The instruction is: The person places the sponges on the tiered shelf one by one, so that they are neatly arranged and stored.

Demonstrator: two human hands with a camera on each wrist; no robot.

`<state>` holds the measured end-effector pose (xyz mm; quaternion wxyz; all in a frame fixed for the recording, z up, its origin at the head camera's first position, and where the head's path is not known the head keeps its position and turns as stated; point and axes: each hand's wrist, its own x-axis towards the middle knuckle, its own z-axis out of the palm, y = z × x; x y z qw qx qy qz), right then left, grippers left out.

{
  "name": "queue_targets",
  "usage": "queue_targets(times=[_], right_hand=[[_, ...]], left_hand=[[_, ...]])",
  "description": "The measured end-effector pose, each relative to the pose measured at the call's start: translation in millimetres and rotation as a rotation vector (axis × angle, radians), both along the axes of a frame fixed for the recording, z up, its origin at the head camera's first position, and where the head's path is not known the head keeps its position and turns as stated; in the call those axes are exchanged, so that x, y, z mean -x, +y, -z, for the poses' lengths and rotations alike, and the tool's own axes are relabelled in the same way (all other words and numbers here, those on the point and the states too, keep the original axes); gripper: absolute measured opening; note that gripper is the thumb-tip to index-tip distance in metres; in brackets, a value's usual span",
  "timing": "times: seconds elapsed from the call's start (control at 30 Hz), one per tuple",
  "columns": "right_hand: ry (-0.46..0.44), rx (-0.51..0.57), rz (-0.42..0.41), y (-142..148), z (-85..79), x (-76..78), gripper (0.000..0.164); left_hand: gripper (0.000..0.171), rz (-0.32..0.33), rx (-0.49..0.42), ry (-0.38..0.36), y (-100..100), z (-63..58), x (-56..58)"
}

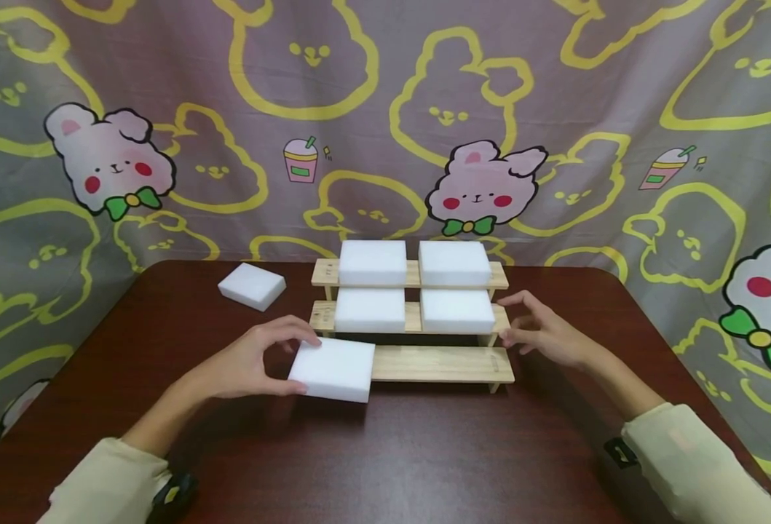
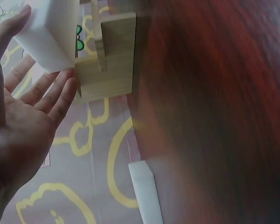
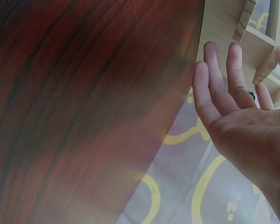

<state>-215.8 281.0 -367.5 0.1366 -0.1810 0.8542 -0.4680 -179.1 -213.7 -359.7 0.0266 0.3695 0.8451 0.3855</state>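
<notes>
My left hand point(image 1: 244, 360) pinches a white foam block point(image 1: 334, 370) between thumb and fingers. This block is at the left end of the lowest step of a three-tier wooden stand point(image 1: 440, 364), hiding that end; whether it touches the board cannot be told. In the left wrist view the held block point(image 2: 49, 35) is tilted beside the stand point(image 2: 116, 51). My right hand point(image 1: 542, 331) holds the right end of the middle step, thumb in front and index finger behind. Its other fingers extend loosely in the right wrist view. Two white blocks point(image 1: 370, 311) sit on the middle step, two more point(image 1: 373, 262) on the top.
Another white foam block point(image 1: 251, 286) lies on the dark red-brown table point(image 1: 424, 458), left of the stand near the back edge. Behind the table hangs a grey curtain point(image 1: 359, 145) with cartoon prints.
</notes>
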Motion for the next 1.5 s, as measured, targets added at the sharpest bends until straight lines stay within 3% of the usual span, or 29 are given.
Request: queue_targets(times=[0.37,0.57,0.97,1.2,1.5], right_hand=[[0.005,0.002,-0.001,-1.5,0.1,0.6,0.055],[0.008,0.003,0.000,-1.4,0.1,0.3,0.055],[0.001,0.000,0.000,-0.8,0.6,-1.0,0.057],[0.001,0.000,0.000,-0.8,0.4,-1.3,0.056],[0.003,0.001,-0.003,-0.2,0.2,-0.8,0.056]], left_hand=[[0.052,0.001,-0.002,0.089,14.5,1.6,-2.6],[0.053,0.008,-0.027,0.097,19.9,3.2,-2.2],[0.060,-0.021,-0.033,0.032,33.2,5.4,-4.2],[0.054,0.012,-0.039,0.057,40.4,7.3,-3.5],[0.054,0.008,-0.031,0.011,43.0,7.9,-6.8]])
